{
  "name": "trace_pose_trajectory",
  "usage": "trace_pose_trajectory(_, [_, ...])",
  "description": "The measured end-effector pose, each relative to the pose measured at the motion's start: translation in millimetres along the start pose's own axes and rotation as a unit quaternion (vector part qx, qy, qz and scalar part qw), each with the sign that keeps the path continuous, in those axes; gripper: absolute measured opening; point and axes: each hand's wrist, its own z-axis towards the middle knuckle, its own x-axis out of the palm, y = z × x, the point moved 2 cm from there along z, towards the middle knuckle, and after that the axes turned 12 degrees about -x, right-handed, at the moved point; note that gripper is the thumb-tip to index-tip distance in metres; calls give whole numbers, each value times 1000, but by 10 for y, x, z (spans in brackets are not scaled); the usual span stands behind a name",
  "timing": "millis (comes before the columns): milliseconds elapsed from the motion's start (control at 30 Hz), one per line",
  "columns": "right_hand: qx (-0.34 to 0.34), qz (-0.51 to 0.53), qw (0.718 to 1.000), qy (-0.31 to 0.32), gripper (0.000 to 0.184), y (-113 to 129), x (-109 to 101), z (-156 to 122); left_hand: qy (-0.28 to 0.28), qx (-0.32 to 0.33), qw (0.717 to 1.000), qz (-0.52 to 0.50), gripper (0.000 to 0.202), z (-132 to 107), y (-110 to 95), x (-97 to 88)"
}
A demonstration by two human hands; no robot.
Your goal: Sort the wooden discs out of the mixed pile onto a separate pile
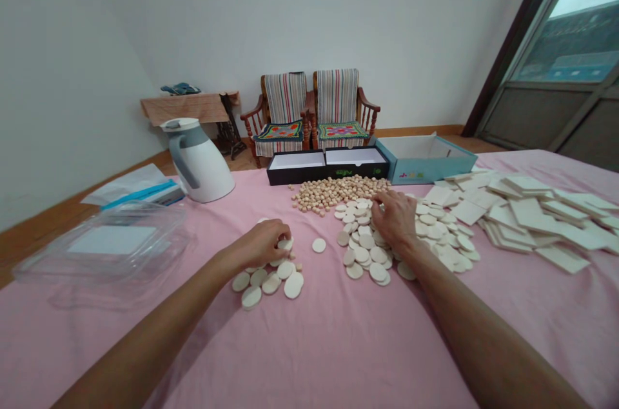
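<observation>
My left hand [269, 242] is closed, its fingertips on a pale round wooden disc [285, 244]. Below it lies a small loose group of the same discs [271, 283], with a few little wooden pieces among them. Over the larger heap of wooden discs [366, 253], my right hand [395, 219] has its fingers bent in a pinch. A pale disc edge shows at those fingertips, partly hidden by the hand. One single disc [318, 245] rests on the pink cloth between the two groups.
Small wooden beads or blocks [333, 193] lie behind the discs. A black divided box [294, 175] and a light-blue box [430, 170] stand at the back. Square wooden tiles [536, 219] are heaped right. A white jug [206, 167] and clear plastic packaging [113, 248] occupy the left.
</observation>
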Motion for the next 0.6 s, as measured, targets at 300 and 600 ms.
trace_pose_trajectory(300, [-2, 1, 1000, 6, 19, 12, -10, 6, -4, 1, 988, -152, 26, 61, -203, 5])
trace_pose_trajectory(600, [-15, -10, 1000, 10, 17, 22, -6, -3, 8, 27, 979, -201, 26, 125, -506, 200])
